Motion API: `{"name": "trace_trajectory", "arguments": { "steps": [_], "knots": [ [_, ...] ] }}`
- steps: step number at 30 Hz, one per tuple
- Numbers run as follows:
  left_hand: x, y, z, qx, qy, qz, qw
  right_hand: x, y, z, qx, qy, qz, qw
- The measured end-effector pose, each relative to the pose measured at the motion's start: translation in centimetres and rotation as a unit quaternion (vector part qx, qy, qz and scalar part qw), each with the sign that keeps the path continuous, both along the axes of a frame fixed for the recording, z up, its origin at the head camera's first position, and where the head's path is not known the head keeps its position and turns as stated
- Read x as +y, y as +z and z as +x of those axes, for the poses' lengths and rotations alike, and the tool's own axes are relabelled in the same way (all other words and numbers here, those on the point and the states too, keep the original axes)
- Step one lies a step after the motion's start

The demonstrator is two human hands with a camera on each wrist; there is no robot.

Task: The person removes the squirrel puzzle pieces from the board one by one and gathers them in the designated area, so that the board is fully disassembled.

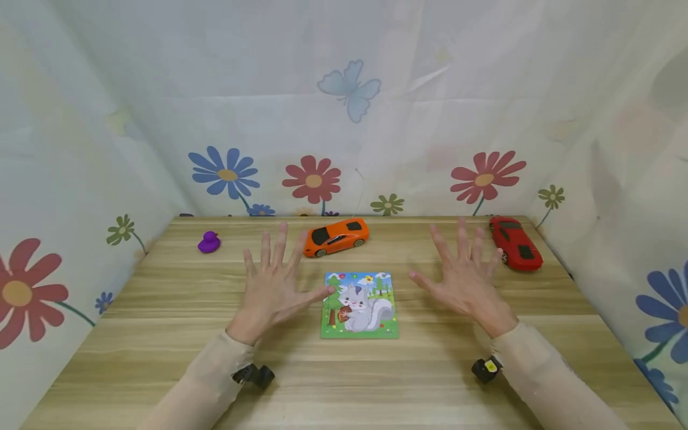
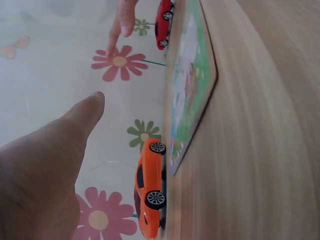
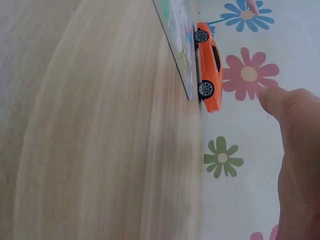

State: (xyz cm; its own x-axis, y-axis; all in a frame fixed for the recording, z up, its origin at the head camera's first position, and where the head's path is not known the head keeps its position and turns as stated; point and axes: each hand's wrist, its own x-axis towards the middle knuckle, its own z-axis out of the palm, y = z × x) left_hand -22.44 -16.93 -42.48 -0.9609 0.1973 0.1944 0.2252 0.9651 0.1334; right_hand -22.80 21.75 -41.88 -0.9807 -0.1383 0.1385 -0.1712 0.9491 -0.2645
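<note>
In the head view a square squirrel picture puzzle [image 1: 359, 306] lies flat on the wooden table between both hands. My left hand [image 1: 271, 292] is held above the table left of it, fingers spread, with the thumb tip overlapping the puzzle's left edge in this view. To the puzzle's right, my right hand [image 1: 467, 283] also has its fingers spread and holds nothing. Both wrist views show the hands raised over the tabletop. Beyond the puzzle stands an orange toy car [image 1: 337, 237]. A red toy car [image 1: 515, 243] is just past the right hand's little finger.
A purple toy duck [image 1: 209, 242] sits at the table's back left. The wooden table [image 1: 355, 382] ends at a white flowered curtain [image 1: 258, 113] behind and on both sides. Each sleeve carries a small black wrist camera [image 1: 255, 375].
</note>
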Motion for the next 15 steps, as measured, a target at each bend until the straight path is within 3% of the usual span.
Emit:
{"name": "trace_trajectory", "arguments": {
  "steps": [8, 15],
  "knots": [
    [0.4, 1.0, -0.4, 0.027, -0.075, 0.039, 0.9961, -0.7, 0.4, -0.4, 0.020, 0.068, -0.076, 0.9946],
    [0.8, 1.3, -0.5, 0.024, -0.129, 0.095, 0.9868, -2.3, 0.6, -0.8, 0.037, 0.133, -0.175, 0.9748]
  ]
}}
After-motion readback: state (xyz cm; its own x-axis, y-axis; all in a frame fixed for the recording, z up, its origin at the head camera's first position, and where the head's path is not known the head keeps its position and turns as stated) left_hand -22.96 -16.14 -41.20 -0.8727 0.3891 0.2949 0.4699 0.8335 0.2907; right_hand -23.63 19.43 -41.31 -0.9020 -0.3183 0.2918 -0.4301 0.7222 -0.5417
